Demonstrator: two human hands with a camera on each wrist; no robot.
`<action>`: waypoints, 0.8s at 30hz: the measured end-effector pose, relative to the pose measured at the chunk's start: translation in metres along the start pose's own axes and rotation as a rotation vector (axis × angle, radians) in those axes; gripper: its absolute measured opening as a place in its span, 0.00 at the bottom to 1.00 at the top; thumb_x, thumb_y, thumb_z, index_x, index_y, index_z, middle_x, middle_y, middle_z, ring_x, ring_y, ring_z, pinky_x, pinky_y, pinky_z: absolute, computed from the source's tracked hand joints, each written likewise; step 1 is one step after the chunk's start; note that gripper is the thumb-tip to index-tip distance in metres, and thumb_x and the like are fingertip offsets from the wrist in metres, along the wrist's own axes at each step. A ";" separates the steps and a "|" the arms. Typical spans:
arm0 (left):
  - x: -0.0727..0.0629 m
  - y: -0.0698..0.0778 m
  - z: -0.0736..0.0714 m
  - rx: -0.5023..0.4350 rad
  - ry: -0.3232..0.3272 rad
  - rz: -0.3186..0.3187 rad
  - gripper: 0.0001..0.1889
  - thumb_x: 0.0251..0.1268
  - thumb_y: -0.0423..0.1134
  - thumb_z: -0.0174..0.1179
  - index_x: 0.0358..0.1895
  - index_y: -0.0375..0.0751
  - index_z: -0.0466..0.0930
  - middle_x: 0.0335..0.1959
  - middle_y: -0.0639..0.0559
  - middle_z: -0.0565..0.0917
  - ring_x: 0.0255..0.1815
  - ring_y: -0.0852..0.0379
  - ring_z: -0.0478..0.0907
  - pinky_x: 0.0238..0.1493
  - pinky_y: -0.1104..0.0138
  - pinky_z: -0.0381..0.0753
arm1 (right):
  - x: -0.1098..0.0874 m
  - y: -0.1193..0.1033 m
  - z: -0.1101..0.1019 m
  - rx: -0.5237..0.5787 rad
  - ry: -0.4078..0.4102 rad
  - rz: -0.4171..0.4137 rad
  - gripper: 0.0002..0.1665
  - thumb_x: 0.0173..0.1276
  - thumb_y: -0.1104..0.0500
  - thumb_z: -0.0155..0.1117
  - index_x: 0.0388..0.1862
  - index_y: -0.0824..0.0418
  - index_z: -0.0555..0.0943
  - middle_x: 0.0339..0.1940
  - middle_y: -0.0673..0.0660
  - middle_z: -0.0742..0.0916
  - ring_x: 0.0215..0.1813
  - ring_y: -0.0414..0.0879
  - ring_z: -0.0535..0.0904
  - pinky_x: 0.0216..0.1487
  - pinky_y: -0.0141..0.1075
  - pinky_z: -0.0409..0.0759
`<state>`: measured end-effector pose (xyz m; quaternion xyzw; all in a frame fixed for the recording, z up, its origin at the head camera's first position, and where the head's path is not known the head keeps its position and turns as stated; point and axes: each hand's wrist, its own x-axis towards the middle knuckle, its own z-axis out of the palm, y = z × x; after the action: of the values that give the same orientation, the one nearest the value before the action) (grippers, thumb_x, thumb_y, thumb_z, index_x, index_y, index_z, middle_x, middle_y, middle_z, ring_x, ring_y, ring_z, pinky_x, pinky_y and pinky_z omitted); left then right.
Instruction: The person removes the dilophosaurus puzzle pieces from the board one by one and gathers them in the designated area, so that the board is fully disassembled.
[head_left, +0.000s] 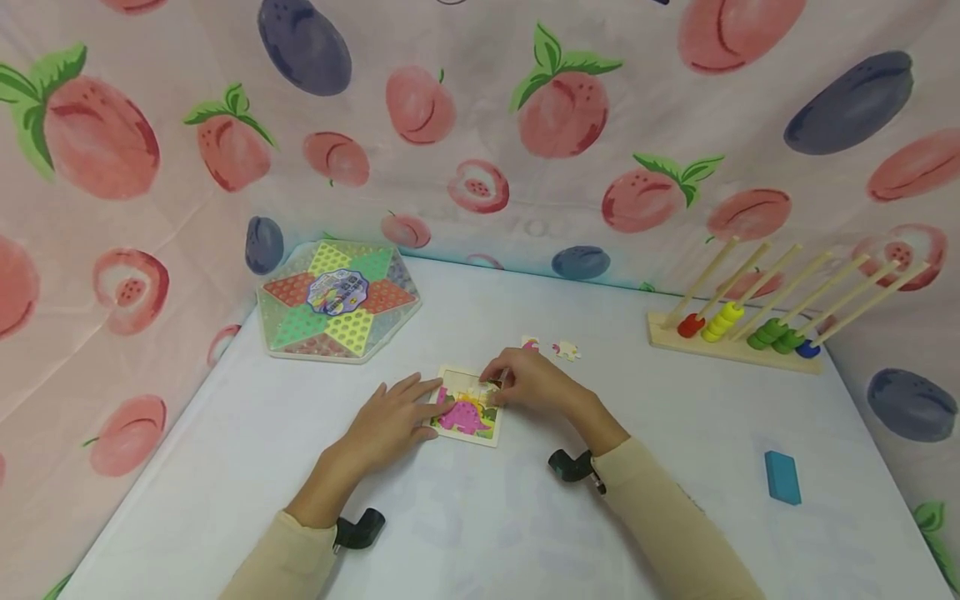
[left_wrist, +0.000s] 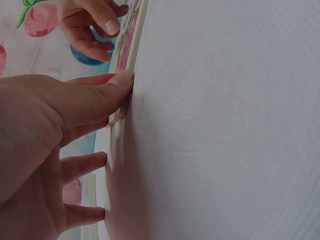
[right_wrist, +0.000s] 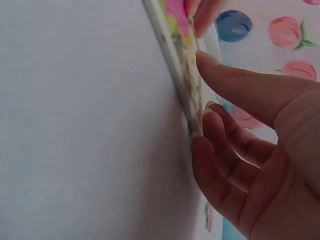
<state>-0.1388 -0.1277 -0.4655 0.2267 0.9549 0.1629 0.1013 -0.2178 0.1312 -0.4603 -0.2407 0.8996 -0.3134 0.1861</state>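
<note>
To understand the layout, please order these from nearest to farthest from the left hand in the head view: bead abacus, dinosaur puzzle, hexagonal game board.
From the left hand:
1. Dinosaur puzzle: touched by the hand, on its right.
2. Hexagonal game board: apart from the hand, beyond it and slightly left.
3. Bead abacus: far off to the right.

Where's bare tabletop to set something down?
Bare white tabletop: between the beige sleeves; between the right sleeve and blue rectangular block; at back, between the hexagonal multicoloured game board and pale wooden bead rack.
Crowded: square pink-dinosaur puzzle, between left hand and right hand; small loose jigsaw pieces beyond.
</note>
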 end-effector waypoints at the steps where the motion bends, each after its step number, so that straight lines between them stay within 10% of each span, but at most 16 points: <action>1: 0.000 0.000 0.000 0.001 0.000 0.001 0.26 0.67 0.49 0.67 0.68 0.60 0.78 0.78 0.49 0.70 0.82 0.37 0.59 0.76 0.29 0.58 | 0.000 0.000 0.002 -0.005 -0.005 0.006 0.18 0.61 0.55 0.78 0.51 0.53 0.88 0.42 0.49 0.87 0.38 0.42 0.77 0.40 0.30 0.79; 24: 0.000 -0.001 0.002 0.013 0.009 0.001 0.26 0.65 0.48 0.69 0.67 0.60 0.79 0.77 0.50 0.71 0.82 0.38 0.61 0.75 0.29 0.59 | -0.003 0.001 0.007 0.007 -0.016 -0.011 0.13 0.61 0.59 0.78 0.45 0.56 0.90 0.42 0.53 0.84 0.37 0.40 0.76 0.39 0.26 0.77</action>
<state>-0.1385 -0.1276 -0.4677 0.2271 0.9562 0.1579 0.0955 -0.2130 0.1305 -0.4656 -0.2474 0.8956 -0.3158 0.1923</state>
